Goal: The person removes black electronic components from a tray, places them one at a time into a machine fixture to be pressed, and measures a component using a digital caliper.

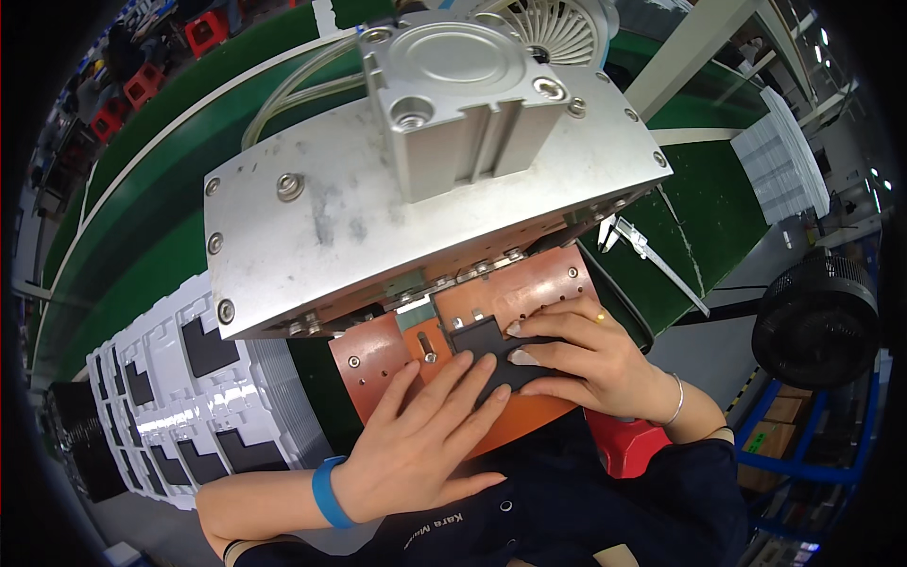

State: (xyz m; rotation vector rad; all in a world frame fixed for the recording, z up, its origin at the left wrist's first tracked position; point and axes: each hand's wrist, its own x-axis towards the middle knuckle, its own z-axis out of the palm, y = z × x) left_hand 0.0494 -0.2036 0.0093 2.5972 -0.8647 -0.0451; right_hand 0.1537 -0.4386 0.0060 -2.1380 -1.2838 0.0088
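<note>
A dark grey flat part (479,340) with a stepped outline lies on the reddish-brown fixture plate (540,288) under the press. My left hand (420,444), with a blue band at the wrist, is spread open, its fingertips resting on the part's near left side and on the plate. From the right, my right hand (600,367) grips the part's right edge with bent fingers. The near edge of the part is partly hidden under my fingers. Small metal pins and an orange block (423,344) sit beside the part.
The silver press body (321,203) with a square cylinder (472,113) overhangs the fixture. White trays (170,387) holding dark parts are stacked at left. A caliper (652,253) lies on the green bench (699,227). A black fan (811,317) stands at right, a red stool (628,444) nearby.
</note>
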